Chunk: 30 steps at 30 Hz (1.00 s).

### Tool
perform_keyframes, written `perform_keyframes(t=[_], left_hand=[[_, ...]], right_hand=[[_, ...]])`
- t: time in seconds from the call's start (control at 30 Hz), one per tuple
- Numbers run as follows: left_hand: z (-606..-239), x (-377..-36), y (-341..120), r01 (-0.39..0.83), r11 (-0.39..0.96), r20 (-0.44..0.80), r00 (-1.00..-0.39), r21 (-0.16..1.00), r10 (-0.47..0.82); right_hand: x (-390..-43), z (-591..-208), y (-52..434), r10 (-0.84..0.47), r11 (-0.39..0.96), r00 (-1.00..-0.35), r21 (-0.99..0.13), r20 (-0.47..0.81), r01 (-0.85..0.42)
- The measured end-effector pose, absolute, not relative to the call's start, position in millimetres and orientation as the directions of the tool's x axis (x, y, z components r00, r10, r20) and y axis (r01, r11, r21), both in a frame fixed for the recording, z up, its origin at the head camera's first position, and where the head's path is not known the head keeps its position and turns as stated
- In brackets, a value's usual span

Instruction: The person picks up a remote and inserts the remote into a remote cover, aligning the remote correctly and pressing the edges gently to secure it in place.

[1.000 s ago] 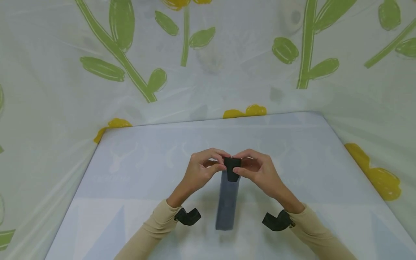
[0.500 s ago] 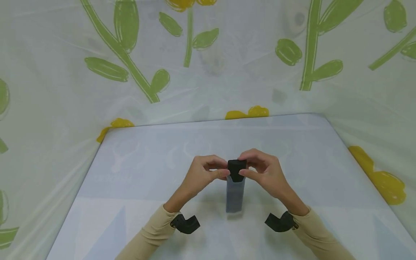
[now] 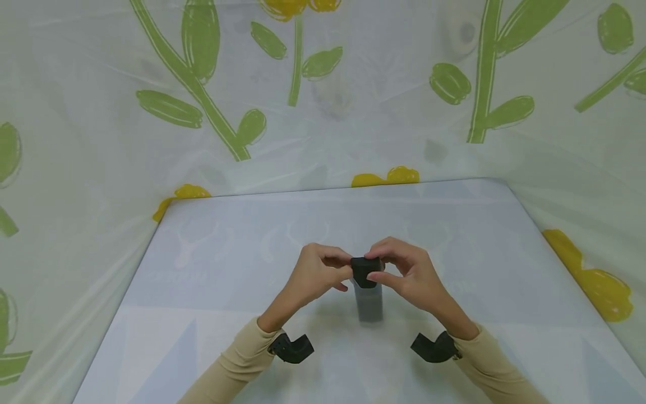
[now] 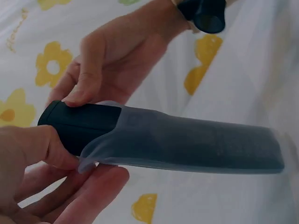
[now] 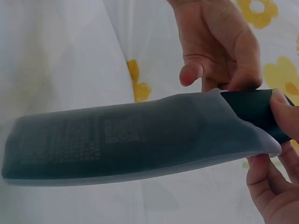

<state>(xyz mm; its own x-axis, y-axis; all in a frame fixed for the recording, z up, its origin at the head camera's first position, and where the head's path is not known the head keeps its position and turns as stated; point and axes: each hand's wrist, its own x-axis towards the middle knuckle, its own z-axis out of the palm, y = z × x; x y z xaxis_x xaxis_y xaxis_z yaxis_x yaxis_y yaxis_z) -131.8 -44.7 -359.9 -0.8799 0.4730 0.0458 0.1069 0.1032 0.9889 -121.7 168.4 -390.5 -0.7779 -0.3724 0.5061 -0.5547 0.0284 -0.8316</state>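
Translucent sleeve encloses black remote, top exposed; left hand and right hand pinch it; print illegible

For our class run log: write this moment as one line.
left hand: pinches sleeve mouth | right hand: pinches sleeve mouth | remote: black end sticks out of translucent sleeve | held above table

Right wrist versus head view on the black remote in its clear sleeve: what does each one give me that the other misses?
Only the right wrist view shows the printed text and code square on the remote through the translucent sleeve, and the sleeve's open edge just short of the bare black end. Only the head view shows the table, the flowered backdrop and both beige cuffs, with the remote seen foreshortened, end-on. Both show the left hand and right hand pinching the bare end, held above the table.
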Motion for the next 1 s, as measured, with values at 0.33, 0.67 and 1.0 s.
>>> perform_keyframes(t=[0.33, 0.67, 1.0], left_hand=[[-366.3, -131.7, -38.7, 0.264, 0.077, 0.214, -0.894, 0.961, 0.394], [-381.1, -140.6, -41.0, 0.266, 0.176, 0.161, -0.875, 0.948, 0.457], [-376.5, -141.8, -43.5, 0.363, 0.326, 0.144, -0.830, 0.873, 0.538]], right_hand=[[-119.8, -387.1, 165.4, -0.320, 0.152, -0.790, -0.794, 0.523, -0.588], [-118.1, -389.0, 154.3, -0.291, 0.099, -0.777, -0.790, 0.559, -0.605], [-120.7, -390.2, 151.6, -0.252, 0.104, -0.798, -0.805, 0.547, -0.584]])
